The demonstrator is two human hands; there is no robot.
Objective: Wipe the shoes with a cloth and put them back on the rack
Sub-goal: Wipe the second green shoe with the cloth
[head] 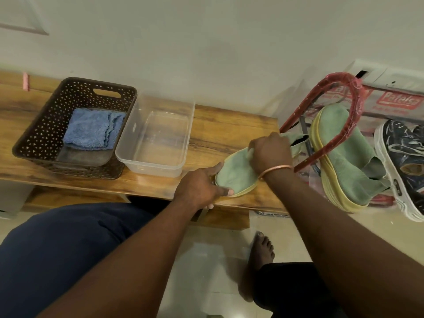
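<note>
The left hand (200, 187) pinches the green shoe (236, 174) at the front edge of the tabletop (220, 125). The right hand (271, 152) grips its top.

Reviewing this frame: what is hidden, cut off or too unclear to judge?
- Head view: the right hand covers the middle of the green shoe on the bench; its fingertips, and anything under them, are hidden.
- The dark patterned shoe is cut off by the right edge.
- The rack: its shelves are hidden behind the second green shoe.
- Water in the clear tub: too transparent to tell.
</note>
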